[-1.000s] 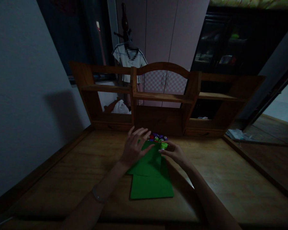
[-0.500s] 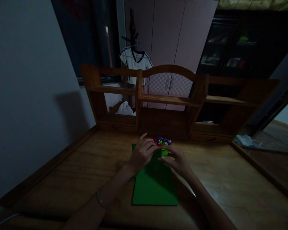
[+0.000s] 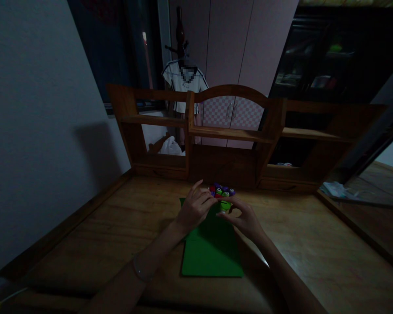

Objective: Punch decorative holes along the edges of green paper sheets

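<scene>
Resting on: a wooden surface (image 3: 85,244) carries everything, dim light throughout.
Green sheet: a flat green sheet (image 3: 212,253) lies on the surface at 6 o'clock from the hands, its long side running away from the person.
Left hand: the left hand (image 3: 194,208) sits over the far left part of the sheet, fingers (image 3: 207,203) curled in and meeting the small green piece from 9 o'clock.
Right hand: the right hand (image 3: 245,218) comes in from 3 o'clock, thumb and forefinger pinched on the same piece.
Green piece: a small light green piece (image 3: 225,205) is held between both hands just above the far end of the sheet; its shape is too small and dark to tell.
Coloured pieces: a cluster of small round pieces (image 3: 222,190) in red, purple and green lies at 12 o'clock, just beyond the fingertips.
Shelf unit: a wooden shelf unit (image 3: 236,135) stands at the back edge of the surface.
Behind: a white shirt (image 3: 183,83) hangs at 11 o'clock before a pink wardrobe (image 3: 242,52).
</scene>
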Demonstrator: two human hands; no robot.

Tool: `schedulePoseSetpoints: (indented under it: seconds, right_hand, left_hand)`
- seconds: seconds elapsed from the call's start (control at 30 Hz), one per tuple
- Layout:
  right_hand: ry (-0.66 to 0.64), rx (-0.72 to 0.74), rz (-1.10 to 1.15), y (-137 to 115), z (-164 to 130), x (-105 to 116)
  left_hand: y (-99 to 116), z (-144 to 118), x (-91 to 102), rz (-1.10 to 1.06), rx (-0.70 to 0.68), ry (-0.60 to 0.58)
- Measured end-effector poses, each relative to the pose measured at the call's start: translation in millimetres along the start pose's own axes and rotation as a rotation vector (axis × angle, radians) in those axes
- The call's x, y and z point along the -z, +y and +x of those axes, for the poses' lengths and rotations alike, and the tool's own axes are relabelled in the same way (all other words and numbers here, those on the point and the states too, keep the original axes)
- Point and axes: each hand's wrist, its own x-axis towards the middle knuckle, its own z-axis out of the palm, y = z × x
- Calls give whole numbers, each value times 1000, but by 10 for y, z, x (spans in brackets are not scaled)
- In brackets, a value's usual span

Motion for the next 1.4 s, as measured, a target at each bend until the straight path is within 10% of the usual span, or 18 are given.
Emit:
schedulePoseSetpoints:
  seconds: [0.77, 1.4]
  right_hand:
    - [139, 7, -128, -9, -72, -3]
    - [128, -318, 366, 149, 46, 22]
  left_hand:
    - [50, -3, -21, -39, -2, 4]
    - [-41, -49, -146, -297, 282, -59]
